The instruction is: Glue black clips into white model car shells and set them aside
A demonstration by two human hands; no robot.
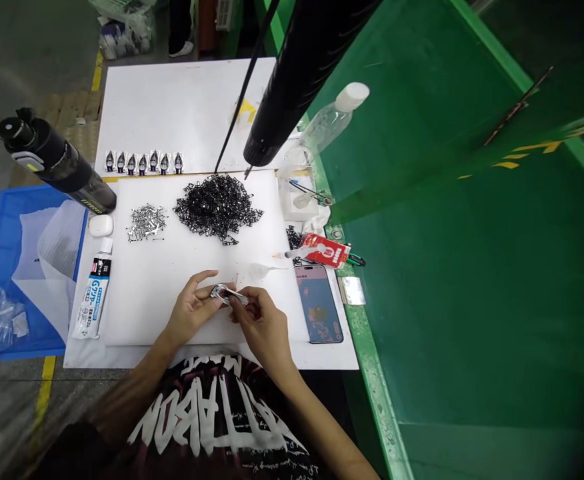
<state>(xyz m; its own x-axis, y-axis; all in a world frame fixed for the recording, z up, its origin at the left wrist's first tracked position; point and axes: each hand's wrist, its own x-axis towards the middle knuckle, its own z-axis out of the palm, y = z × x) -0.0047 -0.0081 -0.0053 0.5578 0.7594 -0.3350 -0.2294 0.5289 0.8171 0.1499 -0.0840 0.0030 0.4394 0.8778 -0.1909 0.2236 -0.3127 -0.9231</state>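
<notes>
Over the front of the white foam mat (137,293), my left hand (192,312) pinches a small silver, teardrop-shaped plastic part (221,291) between thumb and fingers. My right hand (263,325) has its fingertips closed at the right end of the same part; whether they also hold something smaller is hidden. Ahead of the hands lies a heap of small black clip-like pieces (217,205). Left of it is a smaller pile of shiny silver pieces (147,222). Several silver-and-black parts (143,163) stand in a row behind the mat.
A black electric screwdriver (282,100) hangs over the back of the mat. At the left are a dark bottle (67,163), a glue tube (93,293) and a blue bin (2,233). A phone (319,303), red packet (326,252) and clear bottle (325,127) are at the right.
</notes>
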